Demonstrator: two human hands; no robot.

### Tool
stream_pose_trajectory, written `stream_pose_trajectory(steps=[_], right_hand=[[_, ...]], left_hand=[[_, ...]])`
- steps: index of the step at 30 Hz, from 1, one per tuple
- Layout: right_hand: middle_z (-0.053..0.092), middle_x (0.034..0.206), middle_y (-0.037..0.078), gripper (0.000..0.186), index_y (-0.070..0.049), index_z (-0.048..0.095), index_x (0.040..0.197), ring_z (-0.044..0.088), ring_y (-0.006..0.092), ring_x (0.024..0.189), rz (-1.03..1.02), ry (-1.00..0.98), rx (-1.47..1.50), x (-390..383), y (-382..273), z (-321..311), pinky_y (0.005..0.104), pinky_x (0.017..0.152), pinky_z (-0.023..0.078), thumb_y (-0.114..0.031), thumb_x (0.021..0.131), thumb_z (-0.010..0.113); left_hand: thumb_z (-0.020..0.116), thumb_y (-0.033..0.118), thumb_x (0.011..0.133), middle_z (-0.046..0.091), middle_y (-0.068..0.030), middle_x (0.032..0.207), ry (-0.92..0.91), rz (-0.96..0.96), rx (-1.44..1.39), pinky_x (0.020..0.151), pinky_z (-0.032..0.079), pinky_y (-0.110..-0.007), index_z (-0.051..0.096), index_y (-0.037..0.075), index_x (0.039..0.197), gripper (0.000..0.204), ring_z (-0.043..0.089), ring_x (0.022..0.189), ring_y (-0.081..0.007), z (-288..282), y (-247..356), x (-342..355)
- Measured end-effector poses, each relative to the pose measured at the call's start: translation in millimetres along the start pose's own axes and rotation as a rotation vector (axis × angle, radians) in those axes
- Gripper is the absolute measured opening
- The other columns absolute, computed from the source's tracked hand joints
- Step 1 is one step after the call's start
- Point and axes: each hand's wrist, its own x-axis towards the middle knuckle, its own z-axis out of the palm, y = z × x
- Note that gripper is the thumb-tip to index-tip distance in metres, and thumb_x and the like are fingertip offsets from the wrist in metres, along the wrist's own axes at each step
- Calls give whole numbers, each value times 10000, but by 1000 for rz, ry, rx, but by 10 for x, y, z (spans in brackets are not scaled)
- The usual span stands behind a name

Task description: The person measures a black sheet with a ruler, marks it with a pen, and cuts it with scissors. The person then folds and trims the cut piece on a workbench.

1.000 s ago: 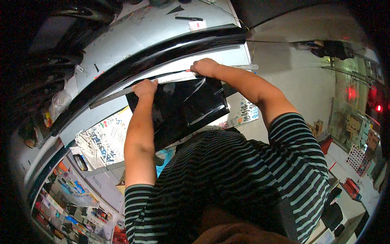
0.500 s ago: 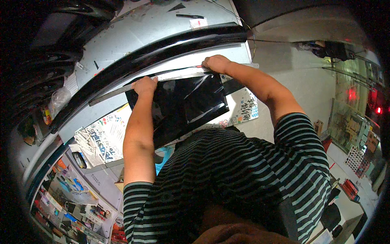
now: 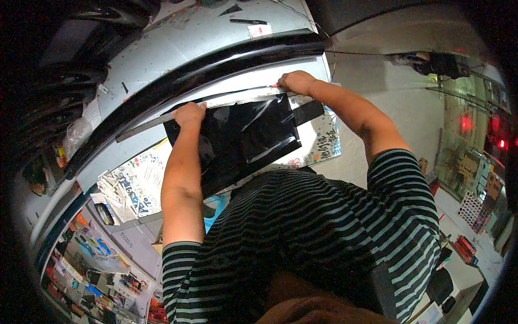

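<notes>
My left hand [image 3: 189, 113] presses and grips the long metal straightedge [image 3: 142, 129], which lies across the top part of a glossy black sheet [image 3: 248, 135]. My right hand [image 3: 297, 81] is closed around a small red-tipped tool [image 3: 276, 85] at the straightedge's upper edge, toward its right end; the tool's shape is mostly hidden. The sheet lies over printed white boards [image 3: 322, 148]. A smaller dark piece [image 3: 307, 113] shows at the sheet's right.
A long glossy black curved strip [image 3: 199, 70] crosses the pale worktable [image 3: 178, 27] beyond my hands. A black pen [image 3: 248, 21] lies further back. A cluttered bench [image 3: 102, 259] is at lower left; shelves with small goods [image 3: 472, 216] stand at right.
My right hand has slid rightward and slightly up along the straightedge with the red-tipped tool, showing more of the sheet's upper right. My left hand stays in nearly the same place.
</notes>
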Motion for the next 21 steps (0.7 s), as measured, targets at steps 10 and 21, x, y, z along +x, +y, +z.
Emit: stream_pose_trajectory(steps=[10, 21], right_hand=[[715, 1127, 167, 273, -114, 693, 1180, 715, 373, 1048, 38, -39, 16, -157, 200, 89, 499, 888, 565, -198, 981, 525], [719, 1143, 159, 271, -122, 684, 1193, 718, 358, 1050, 32, -31, 7, -307, 304, 72, 480, 887, 573, -168, 979, 524]], left_hand=[[550, 667, 973, 693, -204, 1346, 18, 37, -5, 1129, 376, -550, 733, 68, 1289, 702, 632, 1282, -383, 15, -26, 35], [529, 652, 989, 700, -185, 1343, -4, 21, 31, 1118, 371, -551, 745, 73, 1267, 678, 628, 1289, -364, -24, 1, -10]])
